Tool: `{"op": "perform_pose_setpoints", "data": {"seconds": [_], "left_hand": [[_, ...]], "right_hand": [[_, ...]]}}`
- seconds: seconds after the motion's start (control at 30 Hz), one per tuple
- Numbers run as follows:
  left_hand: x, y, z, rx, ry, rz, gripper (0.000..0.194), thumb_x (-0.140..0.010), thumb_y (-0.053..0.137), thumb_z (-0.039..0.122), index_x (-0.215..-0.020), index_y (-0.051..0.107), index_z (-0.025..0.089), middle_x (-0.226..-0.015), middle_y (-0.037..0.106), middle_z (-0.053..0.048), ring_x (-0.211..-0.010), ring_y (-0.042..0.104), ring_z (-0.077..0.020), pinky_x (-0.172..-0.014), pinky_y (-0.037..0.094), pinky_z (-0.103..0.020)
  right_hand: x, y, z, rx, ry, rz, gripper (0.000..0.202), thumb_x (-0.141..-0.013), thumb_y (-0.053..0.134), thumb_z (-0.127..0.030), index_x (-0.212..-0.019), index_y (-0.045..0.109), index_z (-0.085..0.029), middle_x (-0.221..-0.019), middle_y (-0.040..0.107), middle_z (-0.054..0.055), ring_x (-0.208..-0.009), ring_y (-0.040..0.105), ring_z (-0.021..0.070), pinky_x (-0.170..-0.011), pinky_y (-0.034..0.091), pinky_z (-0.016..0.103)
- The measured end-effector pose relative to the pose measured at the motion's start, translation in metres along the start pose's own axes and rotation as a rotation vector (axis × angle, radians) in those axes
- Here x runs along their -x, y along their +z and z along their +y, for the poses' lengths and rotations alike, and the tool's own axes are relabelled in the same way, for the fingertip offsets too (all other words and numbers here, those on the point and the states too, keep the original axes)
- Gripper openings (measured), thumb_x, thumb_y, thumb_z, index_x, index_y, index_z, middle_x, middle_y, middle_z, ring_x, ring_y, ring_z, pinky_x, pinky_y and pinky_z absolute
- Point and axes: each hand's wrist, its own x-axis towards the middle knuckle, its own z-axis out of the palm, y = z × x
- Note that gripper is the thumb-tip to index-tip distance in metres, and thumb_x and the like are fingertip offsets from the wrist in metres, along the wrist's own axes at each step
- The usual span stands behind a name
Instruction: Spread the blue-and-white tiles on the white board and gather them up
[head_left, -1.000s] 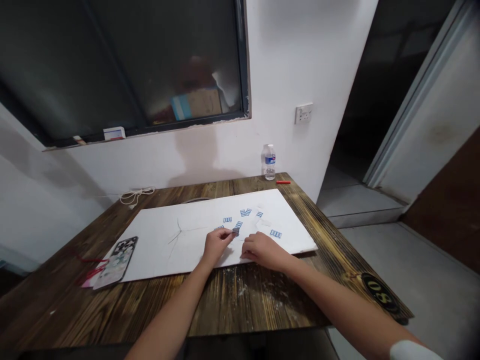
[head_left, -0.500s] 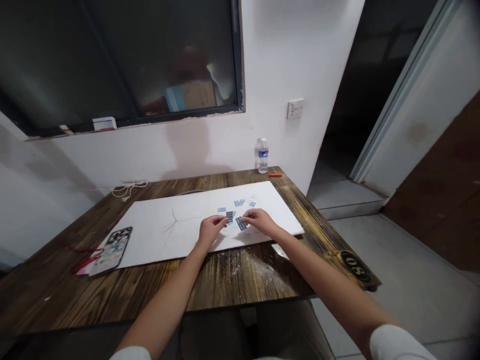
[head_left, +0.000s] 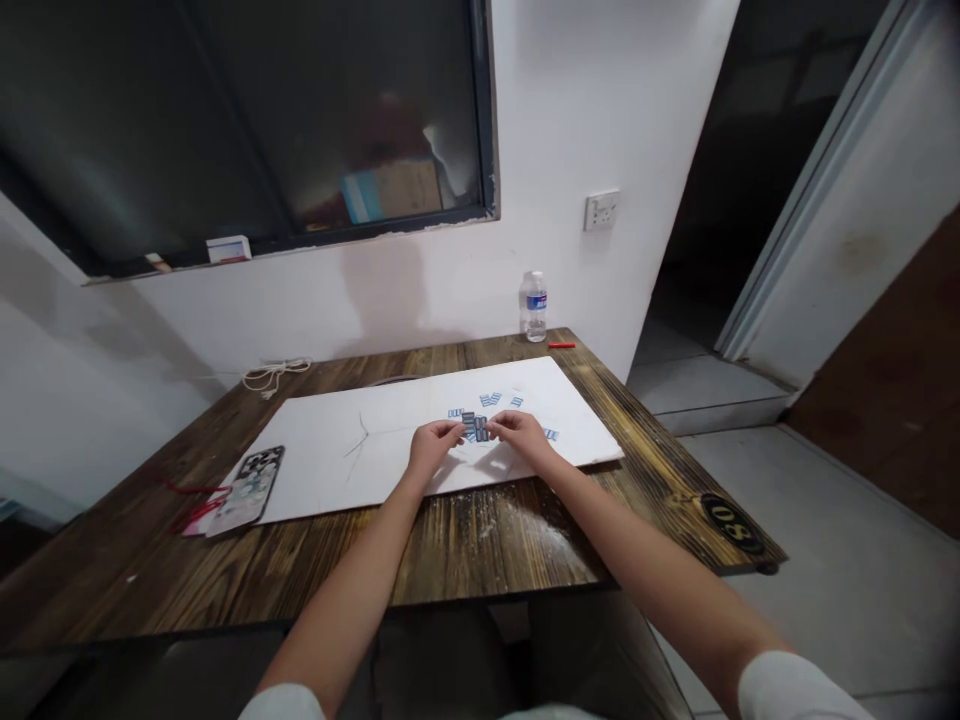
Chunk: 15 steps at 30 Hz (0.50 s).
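Over the white board, my left hand pinches a small dark rectangular piece with lighter bars between thumb and fingertips. Facing it, my right hand grips a similar dark-framed piece with pale cells. The two pieces are side by side, edge to edge or overlapping; I cannot tell whether they are joined. Several small blue-and-white barred pieces lie on the board behind the hands, and another blue piece lies right of my right hand. What lies directly under the hands is partly hidden.
The board rests on a dark wooden table. A patterned phone case with red cord is at the left. Along the back are a white cable, a water bottle and a red pen. A round tag marks the right corner.
My hands have come closer together, bringing the two held pieces from apart to side by side. The right-hand piece has turned more upright. The whole view has shifted slightly.
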Motion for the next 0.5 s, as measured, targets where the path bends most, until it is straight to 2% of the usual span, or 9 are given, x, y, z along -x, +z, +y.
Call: {"op": "perform_pose_setpoints", "data": {"seconds": [0.13, 0.5], "left_hand": [[0.002, 0.002, 0.0, 0.001, 0.0, -0.086, 0.035, -0.063, 0.074, 0.049, -0.074, 0.073, 0.016, -0.06, 0.068, -0.005, -0.057, 0.061, -0.0167, -0.06, 0.048, -0.028], [0.003, 0.002, 0.001, 0.001, 0.026, -0.147, 0.034, -0.062, 0.075, 0.048, -0.072, 0.073, 0.015, -0.06, 0.068, -0.005, -0.056, 0.06, -0.0165, -0.059, 0.046, -0.028]], "right_hand": [[0.001, 0.004, 0.005, 0.045, -0.066, 0.048, 0.028, -0.071, 0.066, -0.046, -0.072, 0.065, -0.018, -0.066, 0.067, 0.002, -0.066, 0.061, 0.0165, -0.066, 0.046, 0.028], [0.01, 0.012, 0.0, 0.01, -0.047, 0.101, 0.031, -0.072, 0.066, -0.048, -0.071, 0.065, -0.018, -0.064, 0.065, 0.002, -0.061, 0.057, 0.0159, -0.062, 0.044, 0.028]]}}
